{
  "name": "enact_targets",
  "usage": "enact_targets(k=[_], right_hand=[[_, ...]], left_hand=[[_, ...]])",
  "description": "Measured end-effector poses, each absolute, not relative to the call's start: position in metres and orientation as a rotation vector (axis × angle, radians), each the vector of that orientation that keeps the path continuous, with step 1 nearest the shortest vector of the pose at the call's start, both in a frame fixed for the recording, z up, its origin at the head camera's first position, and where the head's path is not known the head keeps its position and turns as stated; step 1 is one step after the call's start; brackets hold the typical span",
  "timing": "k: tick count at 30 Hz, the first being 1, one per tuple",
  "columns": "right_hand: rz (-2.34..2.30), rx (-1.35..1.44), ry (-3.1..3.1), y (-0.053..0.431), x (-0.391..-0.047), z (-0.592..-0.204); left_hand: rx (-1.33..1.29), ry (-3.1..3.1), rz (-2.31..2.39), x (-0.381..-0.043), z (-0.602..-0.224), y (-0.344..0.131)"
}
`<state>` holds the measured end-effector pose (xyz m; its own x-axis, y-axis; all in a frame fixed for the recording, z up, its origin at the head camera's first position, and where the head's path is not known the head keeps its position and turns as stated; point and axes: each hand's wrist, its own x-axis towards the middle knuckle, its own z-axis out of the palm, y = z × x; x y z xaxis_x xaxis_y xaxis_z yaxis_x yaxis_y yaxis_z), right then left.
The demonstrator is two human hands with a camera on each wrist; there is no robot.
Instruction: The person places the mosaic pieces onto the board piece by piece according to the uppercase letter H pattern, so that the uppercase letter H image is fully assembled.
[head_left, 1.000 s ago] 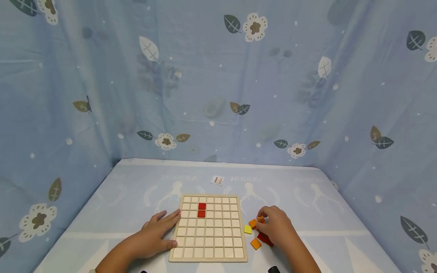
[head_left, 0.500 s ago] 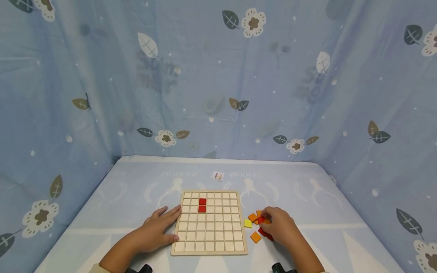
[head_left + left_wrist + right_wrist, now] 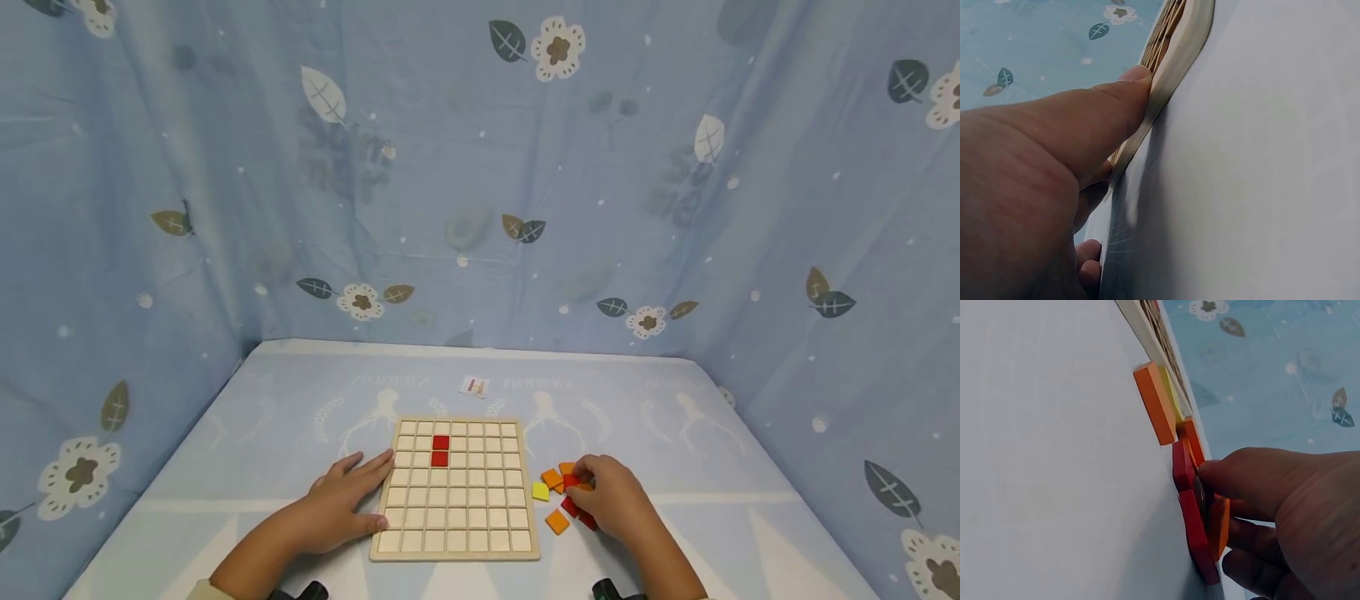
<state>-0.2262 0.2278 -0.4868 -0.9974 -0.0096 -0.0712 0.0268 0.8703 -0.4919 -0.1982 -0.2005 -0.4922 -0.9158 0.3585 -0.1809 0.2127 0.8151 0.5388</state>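
left grip (image 3: 339, 504): spread | right grip (image 3: 611, 497): curled, pinch untellable | crowded tiles (image 3: 557, 522) might be knocked toward surface (image 3: 735, 521) right edge

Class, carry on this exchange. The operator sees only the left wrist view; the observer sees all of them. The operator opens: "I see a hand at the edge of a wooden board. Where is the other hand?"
Observer: The right hand is among loose orange, red and yellow tiles to the right of the board; I can't tell whether it is pinching one.
Operator: My view doesn't show the top of the board. Is anything set in its squares?
Observer: Yes, two red tiles, in the third column from the left, second and third rows from the far edge.
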Motion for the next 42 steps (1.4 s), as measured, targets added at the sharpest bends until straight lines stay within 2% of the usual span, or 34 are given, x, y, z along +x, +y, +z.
enact_targets(k=[34, 42], right_hand=[[-0.803, -0.090, 2.983, 0.225, -0.223, -0.489], [-0.882, -0.098, 3.010, 0.212, -0.224, -0.483]], left_hand=[[0.448, 2.709, 0.789, -0.196, -0.495, -0.203], [0.440, 2.720, 0.784, -0.196, -0.494, -0.202]])
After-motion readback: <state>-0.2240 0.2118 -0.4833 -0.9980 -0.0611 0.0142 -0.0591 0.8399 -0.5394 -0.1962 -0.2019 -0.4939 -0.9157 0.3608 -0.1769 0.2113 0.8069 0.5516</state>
